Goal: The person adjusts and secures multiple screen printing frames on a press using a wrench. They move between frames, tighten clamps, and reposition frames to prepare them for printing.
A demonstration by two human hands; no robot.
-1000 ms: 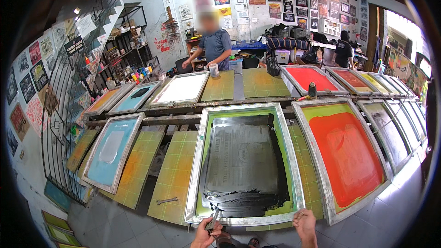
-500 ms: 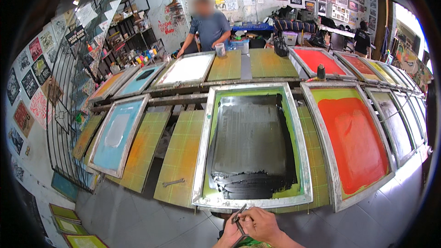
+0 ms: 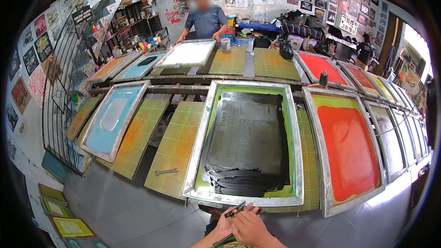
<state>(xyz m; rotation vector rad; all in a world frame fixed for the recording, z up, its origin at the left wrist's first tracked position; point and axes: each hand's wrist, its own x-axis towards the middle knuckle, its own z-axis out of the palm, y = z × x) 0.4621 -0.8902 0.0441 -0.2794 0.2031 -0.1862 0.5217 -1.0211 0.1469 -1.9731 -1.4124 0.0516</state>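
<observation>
At the lower edge, just in front of the large silk-screen frame (image 3: 245,201), my two hands are close together. My left hand (image 3: 221,226) is closed round a dark metal tool (image 3: 235,209) with a long bar; its exact kind is hard to make out. Over the same tool bends my right hand (image 3: 250,226), fingers curled and partly overlapping the left. Black ink (image 3: 248,142) covers most of the mesh in that frame, piled thickest along its near end. An open-end wrench (image 3: 166,171) lies on the green-yellow printing board to the left.
A frame with red ink (image 3: 347,151) stands at the right, a blue-mesh frame (image 3: 92,131) at the left. Across the rack, a person (image 3: 206,23) holds a white-mesh frame (image 3: 186,55) by its sides. A plastic tub (image 3: 225,44) and a dark cone-shaped spool (image 3: 323,79) rest nearby.
The person opposite now has both hands on the white-mesh frame, and its far end has risen. My hands have shifted slightly left with the metal tool, which is tilted differently. The view has turned slightly.
</observation>
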